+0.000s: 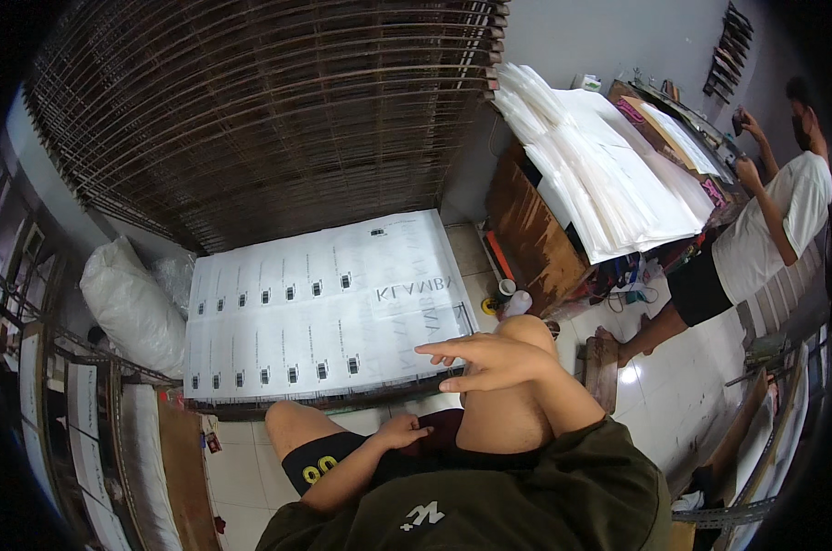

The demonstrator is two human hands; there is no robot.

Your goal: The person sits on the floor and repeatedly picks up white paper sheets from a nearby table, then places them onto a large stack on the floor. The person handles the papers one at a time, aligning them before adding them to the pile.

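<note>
My right hand (485, 359) is held out over my raised right knee, fingers stretched out and thumb apart, with nothing in it. Its fingertips point toward the near right corner of a wide white printed sheet (278, 312). That sheet lies flat on a low surface in front of me, with two rows of small dark printed marks and large grey lettering. Low in my lap, my left hand (403, 432) rests on my dark shorts (342, 452). Its fingers are loosely bent and slightly apart, and I see nothing held in it.
Above the sheet leans a large rack of dark wire shelves (260, 119). A stuffed clear plastic bag (127, 303) stands at its left. On the right, stacked white sheets (608, 174) cover a wooden cabinet (530, 234). Beyond, a co-worker (774, 220) stands beside a workbench.
</note>
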